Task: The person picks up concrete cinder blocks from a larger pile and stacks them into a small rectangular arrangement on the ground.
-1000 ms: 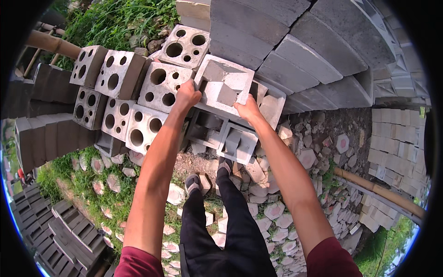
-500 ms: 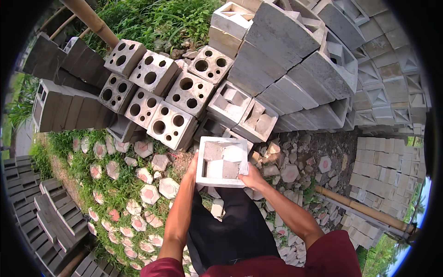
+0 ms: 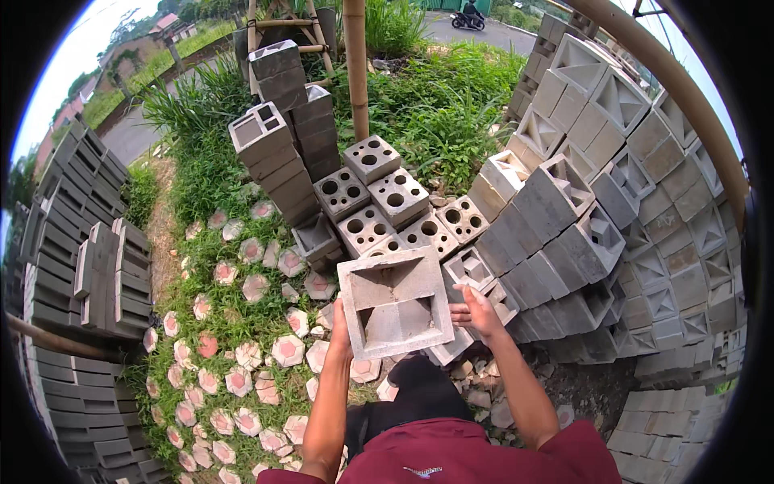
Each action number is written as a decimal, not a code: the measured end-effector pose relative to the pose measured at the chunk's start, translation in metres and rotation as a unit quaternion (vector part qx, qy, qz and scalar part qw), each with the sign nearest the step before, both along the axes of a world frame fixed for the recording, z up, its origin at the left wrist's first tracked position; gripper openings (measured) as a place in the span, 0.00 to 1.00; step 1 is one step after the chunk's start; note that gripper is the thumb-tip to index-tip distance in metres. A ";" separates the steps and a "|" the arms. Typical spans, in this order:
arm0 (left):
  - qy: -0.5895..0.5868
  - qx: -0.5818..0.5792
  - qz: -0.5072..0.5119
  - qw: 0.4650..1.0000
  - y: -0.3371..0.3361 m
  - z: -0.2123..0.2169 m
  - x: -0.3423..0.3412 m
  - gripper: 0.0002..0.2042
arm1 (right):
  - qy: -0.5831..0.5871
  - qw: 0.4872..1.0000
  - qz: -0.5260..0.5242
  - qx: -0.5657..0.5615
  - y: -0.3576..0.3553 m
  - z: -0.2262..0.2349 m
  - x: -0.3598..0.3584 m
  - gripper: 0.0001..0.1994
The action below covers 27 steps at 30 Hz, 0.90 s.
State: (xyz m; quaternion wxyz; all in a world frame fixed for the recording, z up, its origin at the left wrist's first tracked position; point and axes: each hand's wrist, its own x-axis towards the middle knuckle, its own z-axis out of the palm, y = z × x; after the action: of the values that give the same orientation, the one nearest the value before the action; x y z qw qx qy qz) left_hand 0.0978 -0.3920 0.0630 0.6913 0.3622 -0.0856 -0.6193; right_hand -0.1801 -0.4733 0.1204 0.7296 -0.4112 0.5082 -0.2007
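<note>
In the head view, the person holds a square grey concrete vent block out in front of the chest, its open face turned up toward the camera, showing an angled inner partition. The left hand is pressed flat against the block's left edge, fingers mostly hidden behind it. The right hand grips the right edge, its fingers spread along the side. Both forearms come up from the lower edge above a maroon shirt.

Just beyond the block lies a cluster of square blocks with round holes. To the right, a slanting stack of similar vent blocks leans in rows. Hexagonal paving stones are set in grass at lower left, beside stacked dark grey bricks. A bamboo pole stands upright behind the perforated blocks.
</note>
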 end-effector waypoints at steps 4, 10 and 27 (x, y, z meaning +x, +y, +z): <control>-0.119 0.047 0.093 0.987 0.036 -0.078 0.055 0.27 | -0.236 0.971 0.031 0.027 -0.005 -0.066 0.105 0.39; -0.053 0.056 0.191 0.979 0.206 -0.078 0.097 0.25 | -0.252 0.962 0.085 0.057 0.136 -0.084 0.189 0.33; -0.013 0.081 0.652 0.754 0.593 0.047 0.094 0.27 | -0.134 0.821 0.531 0.160 0.435 0.003 0.418 0.29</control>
State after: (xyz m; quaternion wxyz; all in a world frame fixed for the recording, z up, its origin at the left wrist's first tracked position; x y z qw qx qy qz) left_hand 0.1917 0.2012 0.1103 0.8943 0.3930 0.2130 -0.0181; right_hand 0.2383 -0.0380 0.1230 0.8396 -0.4641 0.1333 0.2488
